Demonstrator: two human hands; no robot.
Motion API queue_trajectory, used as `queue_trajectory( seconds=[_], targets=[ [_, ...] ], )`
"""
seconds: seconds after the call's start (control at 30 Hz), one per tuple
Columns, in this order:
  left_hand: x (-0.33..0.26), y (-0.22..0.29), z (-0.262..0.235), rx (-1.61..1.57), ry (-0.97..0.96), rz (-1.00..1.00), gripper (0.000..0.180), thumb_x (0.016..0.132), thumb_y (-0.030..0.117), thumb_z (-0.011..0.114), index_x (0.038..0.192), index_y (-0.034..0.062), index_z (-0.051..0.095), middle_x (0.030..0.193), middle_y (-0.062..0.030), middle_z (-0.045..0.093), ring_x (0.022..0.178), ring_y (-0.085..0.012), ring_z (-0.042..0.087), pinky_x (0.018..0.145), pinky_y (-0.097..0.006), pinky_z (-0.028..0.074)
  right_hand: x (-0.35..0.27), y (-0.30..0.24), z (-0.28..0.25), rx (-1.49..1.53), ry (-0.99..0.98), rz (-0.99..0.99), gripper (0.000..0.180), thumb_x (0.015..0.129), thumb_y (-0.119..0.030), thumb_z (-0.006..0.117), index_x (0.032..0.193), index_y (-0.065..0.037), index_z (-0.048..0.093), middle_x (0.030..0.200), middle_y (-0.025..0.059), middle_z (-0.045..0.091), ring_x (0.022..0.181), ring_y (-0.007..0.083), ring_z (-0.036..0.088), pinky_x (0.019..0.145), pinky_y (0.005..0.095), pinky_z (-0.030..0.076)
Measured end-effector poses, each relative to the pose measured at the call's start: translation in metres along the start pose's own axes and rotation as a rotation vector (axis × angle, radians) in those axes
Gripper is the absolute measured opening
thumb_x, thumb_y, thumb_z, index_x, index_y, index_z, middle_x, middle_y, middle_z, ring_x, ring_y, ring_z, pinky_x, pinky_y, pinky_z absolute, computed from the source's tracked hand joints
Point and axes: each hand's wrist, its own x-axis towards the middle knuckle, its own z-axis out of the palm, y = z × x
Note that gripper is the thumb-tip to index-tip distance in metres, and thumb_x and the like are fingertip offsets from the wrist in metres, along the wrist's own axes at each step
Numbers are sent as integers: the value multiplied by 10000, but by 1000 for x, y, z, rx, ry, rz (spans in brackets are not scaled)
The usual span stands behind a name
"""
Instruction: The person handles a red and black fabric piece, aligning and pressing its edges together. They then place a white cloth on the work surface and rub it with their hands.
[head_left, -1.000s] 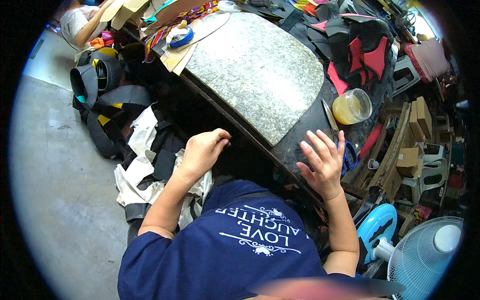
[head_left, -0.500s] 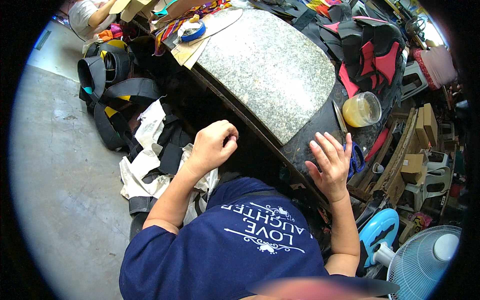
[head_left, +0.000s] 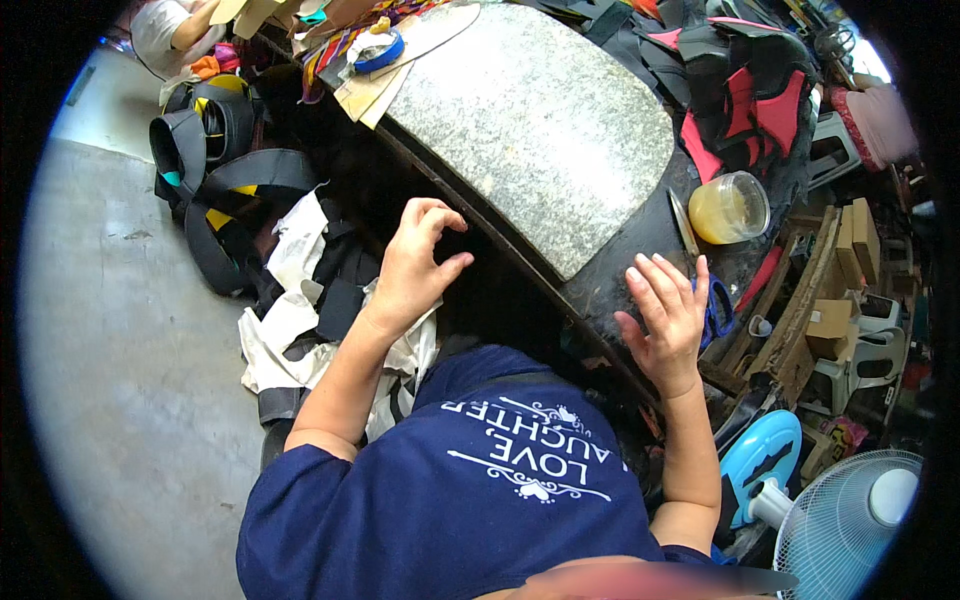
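Speckled slab (head_left: 530,130) on blk bench (head_left: 612,288) — fan (head_left: 848,520) rt.

Cardboard boxes (head_left: 829,328) sit beside white plastic stools (head_left: 881,316), a fan (head_left: 848,530) nearby.

Two hands (head_left: 408,268) mid-frame, one speckled slab (head_left: 540,130), one jar (head_left: 728,208), one pair of scissors (head_left: 687,230), one fan (head_left: 850,528) lower right

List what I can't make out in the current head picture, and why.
Head view:
Blue-handled scissors: partly covered by the right hand.
Left hand: palm turned mostly out of view.
Area beneath the table: lost in dark shadow.
Co-worker: head cut off by the top edge.
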Motion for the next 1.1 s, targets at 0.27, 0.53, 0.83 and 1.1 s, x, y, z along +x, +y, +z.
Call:
queue_trajectory(
  seconds=[0.27, 0.53, 0.83, 1.1],
  targets=[
    [-3, -4, -5, -568, -77, -383, 166, 914, 110, 752, 795, 25, 674, 674, 44, 596, 620, -3, 492, 561, -185, 404, 1, 1, 2, 5, -8, -1, 521, 810, -236, 760, 1307, -161, 622, 1295, 99, 627, 1193, 309, 593, 1153, 630, 265],
    [4, 12, 13, -403, -11, -106, 146, 932, 84, 715, 862, 31, 599, 738, 8, 583, 661, -56, 516, 614, -223, 445, 0, 5, 5, 84, 28, 1, 536, 832, -206, 747, 1342, -136, 598, 1338, 143, 602, 1202, 360, 589, 1074, 531, 431],
    [16, 59, 43, -406, -277, 127, 220, 953, 119, 687, 798, -4, 591, 607, -89, 514, 534, -146, 494, 524, -287, 410, -7, 8, -4, 1164, 260, 452, 894, 978, -708, 364, 1615, -167, 47, 1540, 279, 373, 1363, 383, 484, 1143, 453, 357],
    [27, 100, 82, -39, -203, 576, 556, 821, 345, 755, 1275, 63, 599, 1264, -171, 561, 1117, -399, 558, 948, -463, 494, 2, -25, -24, 1547, 216, 584, 1039, 870, -867, 296, 1623, -230, -33, 1600, 274, 272, 1400, 373, 443, 1158, 451, 338]
  ],
)
